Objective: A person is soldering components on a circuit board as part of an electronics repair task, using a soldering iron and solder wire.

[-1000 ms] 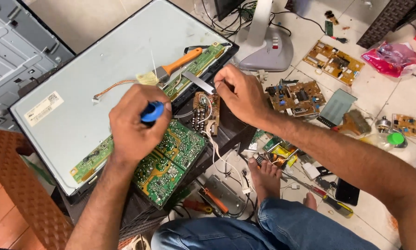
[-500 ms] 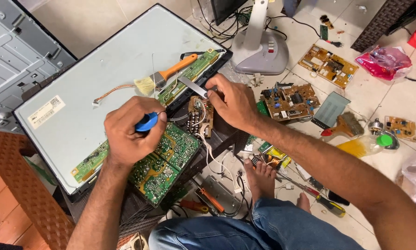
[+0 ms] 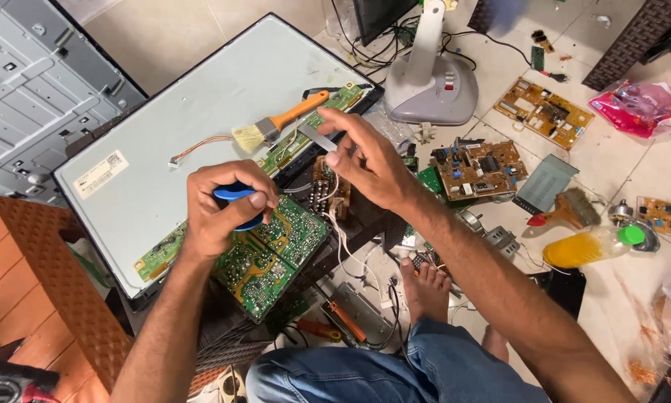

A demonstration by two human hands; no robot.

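Head view: the left hand (image 3: pixel 220 205) is wrapped tight round a blue tool handle (image 3: pixel 234 195), tip hidden, pressing down on the green board (image 3: pixel 272 254). The right hand (image 3: pixel 369 168) pinches a flat metal strip (image 3: pixel 317 136) at about one o'clock from the left. Judged from here, the work wants a steady board and the strip kept clear of the white wires (image 3: pixel 343 239). The board overhangs the panel (image 3: pixel 193 119) edge at five o'clock, above a bare foot (image 3: pixel 425 287). A brush (image 3: pixel 276 123) crowds twelve o'clock; freer room lies toward ten o'clock, over the bare panel.
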